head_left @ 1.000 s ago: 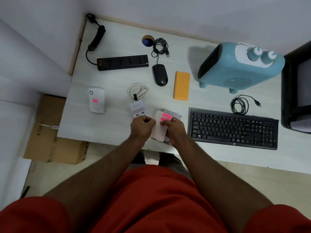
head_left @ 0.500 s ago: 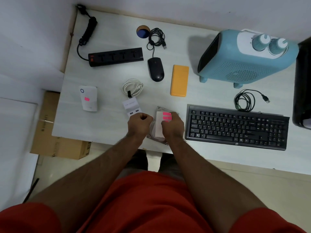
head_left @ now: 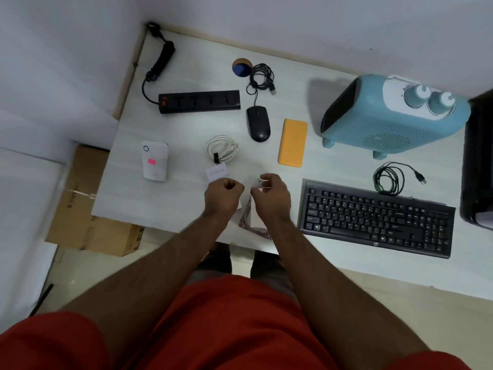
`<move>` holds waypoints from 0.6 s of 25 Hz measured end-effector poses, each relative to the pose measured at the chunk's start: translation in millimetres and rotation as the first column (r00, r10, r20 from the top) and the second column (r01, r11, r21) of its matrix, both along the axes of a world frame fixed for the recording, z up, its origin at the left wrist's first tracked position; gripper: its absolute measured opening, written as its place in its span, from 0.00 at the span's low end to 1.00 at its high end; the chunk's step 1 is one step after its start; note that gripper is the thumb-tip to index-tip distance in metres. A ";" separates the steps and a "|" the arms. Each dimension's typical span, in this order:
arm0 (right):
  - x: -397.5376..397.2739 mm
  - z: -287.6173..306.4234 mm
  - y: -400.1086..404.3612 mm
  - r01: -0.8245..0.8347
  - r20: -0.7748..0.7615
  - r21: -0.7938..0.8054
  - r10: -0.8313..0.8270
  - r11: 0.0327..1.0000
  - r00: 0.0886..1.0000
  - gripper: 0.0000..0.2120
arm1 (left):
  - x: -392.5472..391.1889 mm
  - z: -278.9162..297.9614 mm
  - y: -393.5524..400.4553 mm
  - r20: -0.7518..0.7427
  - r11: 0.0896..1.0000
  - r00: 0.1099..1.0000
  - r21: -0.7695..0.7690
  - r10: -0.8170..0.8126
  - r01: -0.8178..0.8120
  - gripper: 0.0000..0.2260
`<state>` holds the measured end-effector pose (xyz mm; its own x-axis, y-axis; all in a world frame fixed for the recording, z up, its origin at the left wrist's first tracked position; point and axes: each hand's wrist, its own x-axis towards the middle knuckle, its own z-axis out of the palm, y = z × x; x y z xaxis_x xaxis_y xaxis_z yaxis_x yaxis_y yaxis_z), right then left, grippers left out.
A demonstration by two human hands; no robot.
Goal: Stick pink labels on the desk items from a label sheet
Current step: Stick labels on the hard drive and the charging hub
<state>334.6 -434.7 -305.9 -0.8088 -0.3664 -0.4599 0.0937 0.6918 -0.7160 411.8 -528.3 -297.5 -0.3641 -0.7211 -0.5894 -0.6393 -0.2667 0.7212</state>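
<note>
Peeling looks the step in hand; next the label needs carrying to an unlabelled item, judged likely the small white charger block [head_left: 216, 172]; left hand [head_left: 222, 200] curled, contents unseen; right hand [head_left: 270, 197] pinches the pale label sheet [head_left: 252, 214] above the white surface [head_left: 165, 204].

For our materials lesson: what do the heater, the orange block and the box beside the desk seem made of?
Blue heater: probably moulded plastic, smooth with a perforated grille. Orange block: matte, possibly plastic or rubbery casing. Box: brown cardboard, taped.
</note>
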 end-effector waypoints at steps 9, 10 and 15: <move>39.3 -38.2 -85.8 -0.340 -0.191 0.216 0.381 0.915 0.905 0.41 | 55.2 -33.9 -64.5 0.065 0.961 0.959 -0.046 0.275 -0.273 0.07; 44.3 -43.1 -95.8 -0.346 -0.209 0.299 0.415 0.889 0.885 0.45 | 59.9 -40.4 -69.8 0.069 0.958 0.956 -0.041 0.286 -0.284 0.07; 53.0 -54.5 -101.7 -0.308 -0.259 0.397 0.428 0.864 0.866 0.44 | 64.2 -39.0 -79.3 0.045 0.947 0.946 0.023 0.321 -0.322 0.06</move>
<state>387.6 -536.4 -360.3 -0.7685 -0.5415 -0.3408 -0.4145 0.8271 -0.3795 476.1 -607.5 -336.5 -0.0918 -0.7782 -0.6213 -0.5444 -0.4832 0.6857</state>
